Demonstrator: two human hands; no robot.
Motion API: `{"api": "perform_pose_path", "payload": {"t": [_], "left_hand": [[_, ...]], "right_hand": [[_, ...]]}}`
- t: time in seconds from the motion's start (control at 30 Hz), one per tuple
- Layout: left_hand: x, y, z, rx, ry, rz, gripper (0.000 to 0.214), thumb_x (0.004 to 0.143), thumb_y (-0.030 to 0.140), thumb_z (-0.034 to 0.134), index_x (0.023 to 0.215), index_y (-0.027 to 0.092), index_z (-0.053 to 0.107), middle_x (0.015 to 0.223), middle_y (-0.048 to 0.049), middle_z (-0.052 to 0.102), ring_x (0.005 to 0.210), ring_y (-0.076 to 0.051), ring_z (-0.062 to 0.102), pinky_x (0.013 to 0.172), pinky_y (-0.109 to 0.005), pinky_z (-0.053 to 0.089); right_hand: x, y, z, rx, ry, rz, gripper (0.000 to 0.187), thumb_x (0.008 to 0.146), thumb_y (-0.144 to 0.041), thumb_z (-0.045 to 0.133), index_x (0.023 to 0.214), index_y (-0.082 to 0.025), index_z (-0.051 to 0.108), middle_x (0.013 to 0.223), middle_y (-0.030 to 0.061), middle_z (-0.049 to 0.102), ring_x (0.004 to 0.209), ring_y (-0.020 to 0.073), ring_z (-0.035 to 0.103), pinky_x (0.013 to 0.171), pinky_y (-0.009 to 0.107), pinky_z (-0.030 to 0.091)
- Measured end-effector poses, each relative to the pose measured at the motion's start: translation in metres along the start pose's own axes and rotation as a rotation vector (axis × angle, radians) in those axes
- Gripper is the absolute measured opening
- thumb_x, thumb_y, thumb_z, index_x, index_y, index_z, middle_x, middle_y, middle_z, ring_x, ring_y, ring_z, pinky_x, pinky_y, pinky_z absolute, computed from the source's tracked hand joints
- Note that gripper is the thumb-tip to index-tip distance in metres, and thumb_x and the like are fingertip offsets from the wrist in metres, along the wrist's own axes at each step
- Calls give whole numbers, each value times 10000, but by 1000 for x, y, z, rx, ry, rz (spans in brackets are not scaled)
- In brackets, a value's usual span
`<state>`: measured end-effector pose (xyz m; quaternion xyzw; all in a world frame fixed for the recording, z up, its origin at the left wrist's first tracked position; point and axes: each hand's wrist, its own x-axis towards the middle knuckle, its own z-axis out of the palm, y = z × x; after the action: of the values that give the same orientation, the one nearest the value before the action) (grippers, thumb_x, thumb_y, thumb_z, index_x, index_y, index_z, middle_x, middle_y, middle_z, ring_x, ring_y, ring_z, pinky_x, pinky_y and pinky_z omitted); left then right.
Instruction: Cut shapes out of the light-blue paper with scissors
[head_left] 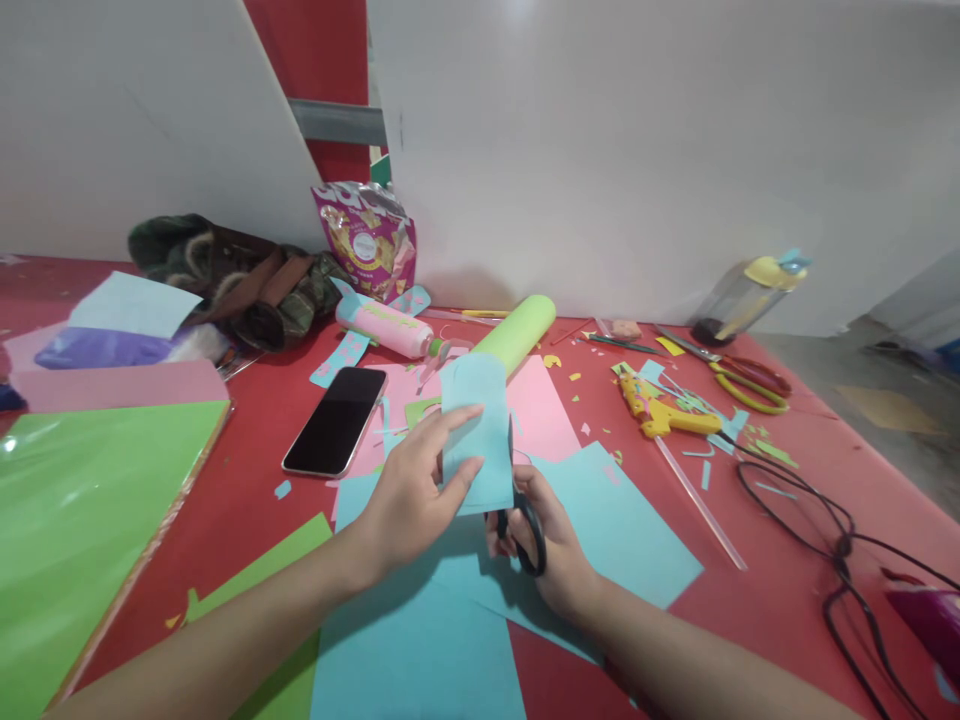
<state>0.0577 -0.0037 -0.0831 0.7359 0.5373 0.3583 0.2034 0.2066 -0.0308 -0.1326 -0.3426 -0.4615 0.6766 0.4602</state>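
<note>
My left hand (416,490) pinches a folded piece of light blue paper (478,425) and holds it upright above the red table (247,480). Thumb and fingers press on its left side. My right hand (544,545) grips black-handled scissors (525,535), whose blades run up behind the right edge of that paper. Larger light blue sheets (615,530) lie flat under both hands, over a pink sheet (544,410).
A black phone (335,420) lies left of the hands. Green sheets (75,510) fill the left side. A green roll (517,330), pink bottle (386,328), snack bag (367,238), yellow glue gun (656,408), red-yellow scissors (739,378), and black cable (825,525) lie around, among paper scraps.
</note>
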Motion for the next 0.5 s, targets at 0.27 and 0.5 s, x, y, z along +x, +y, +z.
{"api": "perform_pose_path", "payload": {"t": [0.27,0.5], "left_hand": [[0,0,1,-15,1,-14,352,768,241,493,1111,162,508,928,-47,628,409,-61,388,571,-261,474],[-1,-1,1,-26,2,-13,354,769,237,491,1114,159,502,905,-48,621,406,-59,372,522,-240,463]], "right_hand": [[0,0,1,-14,2,-4,388,727,-516,547,900,-210,382,623,-62,431,456,67,429,467,226,341],[1,3,0,-15,11,2,385,720,-515,554,895,-221,376,635,-63,431,445,64,430,457,223,342]]}}
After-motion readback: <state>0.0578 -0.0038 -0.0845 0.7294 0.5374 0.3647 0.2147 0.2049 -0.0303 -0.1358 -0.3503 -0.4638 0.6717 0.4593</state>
